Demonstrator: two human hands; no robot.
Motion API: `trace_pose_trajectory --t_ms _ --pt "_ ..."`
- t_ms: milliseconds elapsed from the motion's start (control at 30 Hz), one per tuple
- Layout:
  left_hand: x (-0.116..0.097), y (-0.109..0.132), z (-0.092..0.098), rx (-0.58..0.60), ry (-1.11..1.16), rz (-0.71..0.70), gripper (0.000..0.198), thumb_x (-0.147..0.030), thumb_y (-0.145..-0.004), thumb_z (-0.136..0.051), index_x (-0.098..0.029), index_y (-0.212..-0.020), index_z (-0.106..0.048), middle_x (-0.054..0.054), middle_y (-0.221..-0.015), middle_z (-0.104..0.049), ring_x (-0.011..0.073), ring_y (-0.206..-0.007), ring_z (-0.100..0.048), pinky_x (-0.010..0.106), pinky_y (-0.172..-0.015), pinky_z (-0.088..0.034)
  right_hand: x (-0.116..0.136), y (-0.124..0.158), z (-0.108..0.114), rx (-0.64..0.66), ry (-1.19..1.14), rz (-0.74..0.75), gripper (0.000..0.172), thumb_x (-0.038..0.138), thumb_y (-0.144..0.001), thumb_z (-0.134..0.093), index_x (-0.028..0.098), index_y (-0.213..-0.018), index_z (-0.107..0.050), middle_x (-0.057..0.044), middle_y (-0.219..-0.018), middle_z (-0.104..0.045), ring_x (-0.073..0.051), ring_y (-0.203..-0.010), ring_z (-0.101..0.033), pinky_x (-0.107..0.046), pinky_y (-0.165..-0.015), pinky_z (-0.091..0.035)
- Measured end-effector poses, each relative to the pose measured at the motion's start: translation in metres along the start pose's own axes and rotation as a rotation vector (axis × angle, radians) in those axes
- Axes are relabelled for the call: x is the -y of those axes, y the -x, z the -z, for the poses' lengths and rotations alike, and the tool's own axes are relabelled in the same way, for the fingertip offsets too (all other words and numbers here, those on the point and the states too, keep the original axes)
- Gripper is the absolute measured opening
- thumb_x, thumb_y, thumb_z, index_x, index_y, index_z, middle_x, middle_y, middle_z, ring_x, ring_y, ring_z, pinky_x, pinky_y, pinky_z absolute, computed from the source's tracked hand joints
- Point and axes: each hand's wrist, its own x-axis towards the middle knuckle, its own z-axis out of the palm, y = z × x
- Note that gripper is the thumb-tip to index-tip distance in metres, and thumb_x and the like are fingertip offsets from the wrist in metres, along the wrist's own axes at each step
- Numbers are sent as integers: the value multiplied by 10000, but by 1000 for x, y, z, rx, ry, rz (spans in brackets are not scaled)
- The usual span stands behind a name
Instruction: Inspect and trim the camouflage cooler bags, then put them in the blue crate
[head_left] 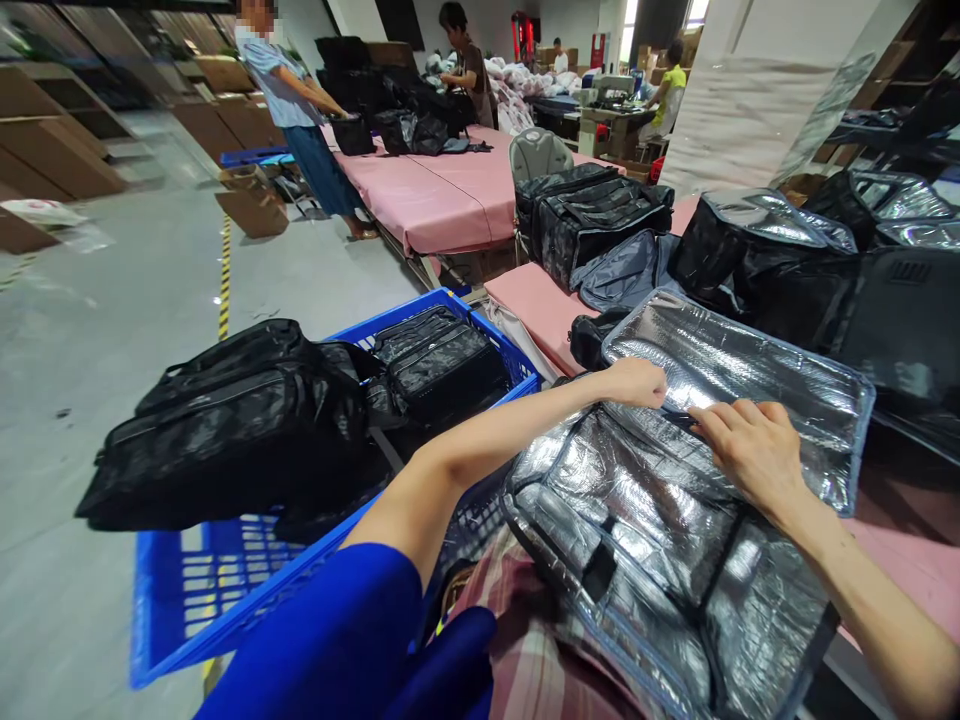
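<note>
An insulated bag [652, 500] with a shiny silver foil lining lies opened in front of me, its foil-lined lid [757, 390] folded back away from me. My left hand [636, 383] is closed in a fist at the fold between lid and body, seemingly gripping the seam there; what lies inside the fist is hidden. Just to its right, my right hand [750, 448] pinches the dark edge of the same fold between thumb and fingers. A small black patch [599, 571] shows on the near lining.
At left, a blue plastic crate [169, 620] holds black camouflage bags [217, 430]. More bags [592, 215] and foil-lined ones [765, 240] are piled on the pink-covered table [435, 200]. One person [300, 110] stands at its far side, others work further back. A wrapped pillar [757, 90] rises behind.
</note>
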Motion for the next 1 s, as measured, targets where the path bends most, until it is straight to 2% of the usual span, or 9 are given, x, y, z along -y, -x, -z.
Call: trace_pose_trajectory --t_ms 133,233,333,433,600,667,733,800,1000 --pt "7 -2 3 -6 77 -20 174 -197 -725 -537 -180 -733 -710 24 -733 -673 169 -701 -582 243 -605 -359 0 -3 -8 25 -68 -40 236 197 -965 -438 163 -897 -661 -34 -696 -610 -185 -669 -458 -327 -641 -240" --pt "36 13 18 -160 283 -61 139 -186 -730 -574 -150 -751 -707 16 -807 -682 149 -770 -594 222 -691 -396 -7 10 -7 -30 -212 -207 297 326 -978 -414 166 -895 -649 -53 -723 -625 -200 -659 -510 -321 -631 -299" --pt "72 45 27 -422 476 146 174 -195 -789 -542 -110 -817 -692 20 -794 -668 130 -756 -584 222 -726 -413 -10 36 1 -33 -360 -428 362 459 -967 -404 172 -1024 -617 -79 -861 -651 -214 -692 -574 -300 -575 -351" --pt "80 75 7 -493 481 350 133 -194 -794 -580 -111 -817 -681 19 -770 -649 131 -729 -568 240 -720 -426 -3 57 6 34 -349 -496 376 476 -928 -450 176 -1099 -597 -76 -888 -649 -226 -695 -590 -289 -515 -333" --pt "22 85 -65 -684 195 377 154 -227 -871 -546 -186 -876 -694 62 -1039 -643 217 -1070 -501 390 -960 -358 2 63 -12 211 -284 -553 247 242 -803 -463 216 -932 -673 -26 -929 -656 -188 -610 -565 -272 -454 -235" --pt "-3 74 -89 -540 193 377 216 -265 -911 -488 -213 -958 -692 58 -1103 -638 237 -1140 -468 439 -1005 -313 -2 62 -20 208 -357 -598 260 256 -785 -468 214 -930 -679 -23 -947 -659 -202 -678 -593 -266 -480 -284" --pt "-20 55 -107 -307 281 373 231 -302 -902 -501 -213 -1014 -683 55 -1099 -649 227 -1100 -516 400 -979 -360 -7 61 -24 210 -406 -621 271 280 -787 -465 210 -928 -685 -29 -941 -663 -217 -717 -603 -272 -505 -311" --pt "-32 34 -118 -161 347 379 277 -377 -850 -578 -189 -1024 -683 65 -1055 -666 215 -1011 -578 330 -893 -433 -9 61 -24 205 -449 -649 277 295 -796 -463 203 -926 -690 -41 -952 -667 -220 -717 -603 -283 -521 -321" --pt "-63 3 -130 -144 618 532 400 -546 -766 -628 -200 -950 -708 51 -911 -702 211 -866 -637 277 -750 -478 -8 63 -26 196 -529 -712 282 384 -821 -501 217 -920 -705 -45 -931 -684 -227 -722 -618 -290 -553 -360"
